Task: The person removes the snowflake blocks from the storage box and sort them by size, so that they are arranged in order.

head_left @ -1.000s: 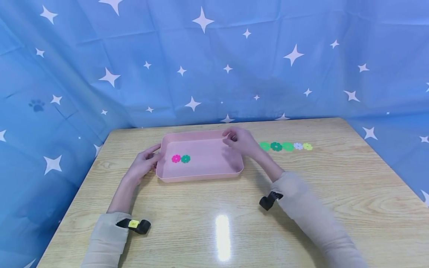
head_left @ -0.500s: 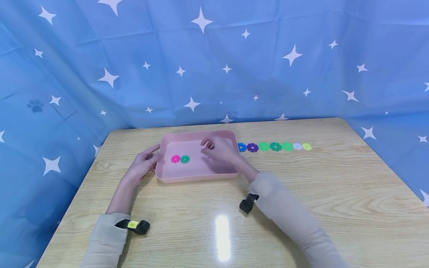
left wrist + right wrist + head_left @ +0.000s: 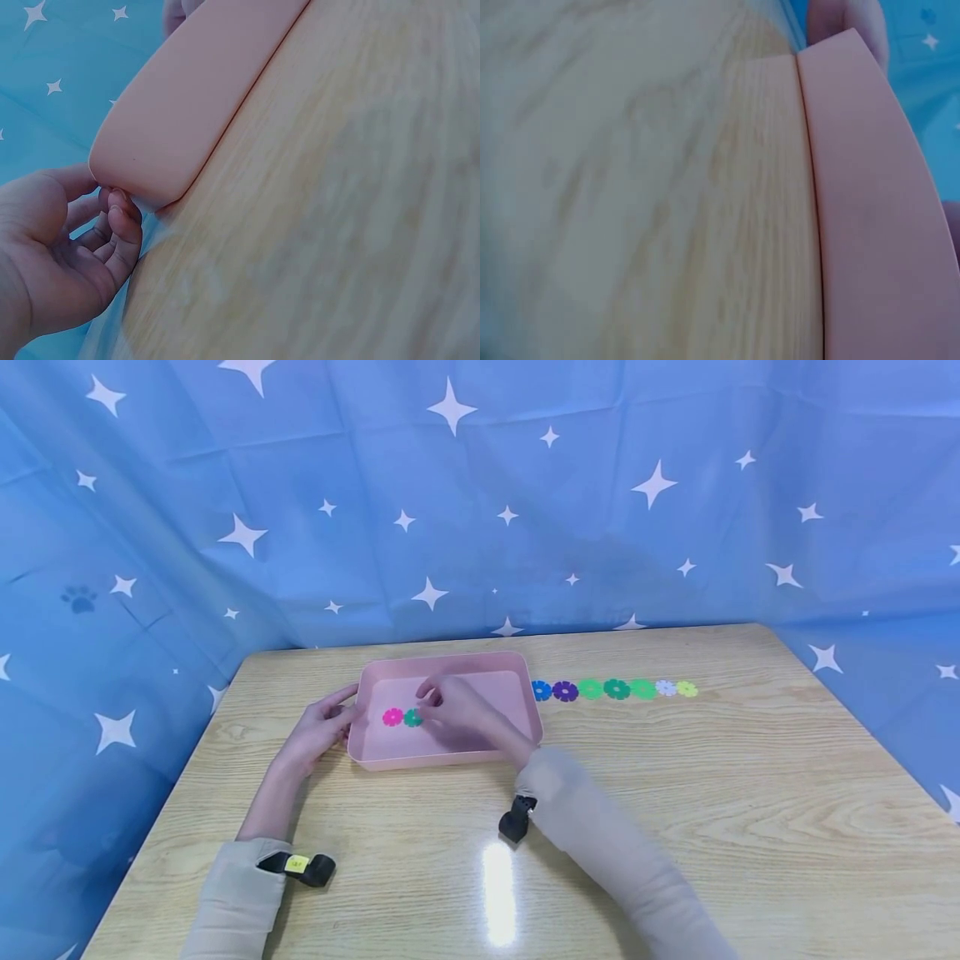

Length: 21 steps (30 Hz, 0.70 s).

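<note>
A shallow pink tray lies on the wooden table. My left hand holds its left end; in the left wrist view, fingers of the left hand meet the tray's corner. Inside the tray are a hot-pink flower-shaped disc and, beside it, a green flower-shaped disc. Over the tray, my right hand has its thumb and forefinger apart, their tips at the green disc's right edge and partly covering it. In the right wrist view the tray wall hides most of that hand.
Right of the tray runs a row of several flower-shaped discs, from a blue disc and a purple disc to a yellow disc. A blue star-patterned curtain hangs behind the table.
My right hand has moved left from the tray's right rim to the green disc, uncovering the blue and purple discs in the row. The left hand stays at the tray's left end.
</note>
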Available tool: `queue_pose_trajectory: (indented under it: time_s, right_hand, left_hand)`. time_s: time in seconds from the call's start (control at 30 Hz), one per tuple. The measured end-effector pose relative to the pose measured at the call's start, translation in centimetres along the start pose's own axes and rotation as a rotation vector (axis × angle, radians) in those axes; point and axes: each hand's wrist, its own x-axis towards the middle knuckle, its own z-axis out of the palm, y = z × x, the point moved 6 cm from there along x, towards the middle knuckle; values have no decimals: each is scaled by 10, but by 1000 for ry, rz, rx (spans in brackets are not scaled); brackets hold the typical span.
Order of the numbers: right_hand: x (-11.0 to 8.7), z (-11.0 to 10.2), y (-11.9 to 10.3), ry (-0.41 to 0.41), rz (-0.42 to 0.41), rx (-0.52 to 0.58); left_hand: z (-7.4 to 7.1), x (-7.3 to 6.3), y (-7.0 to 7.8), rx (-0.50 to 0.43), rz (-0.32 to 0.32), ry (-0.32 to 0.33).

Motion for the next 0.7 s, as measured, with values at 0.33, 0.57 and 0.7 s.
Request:
queue_pose_trajectory:
  time_s: [0.33,0.57,0.7]
  right_hand:
    - [9,10,-8,-4,-29,-152]
    - [8,10,-8,14,-14,-121]
    - [6,5,-7,37,-20,-71]
  left_hand:
    - [1,-4,3,-5,6,-7]
    - [0,-2,2,-3,2,-4]
    - [0,-2,1,-4,0,-4]
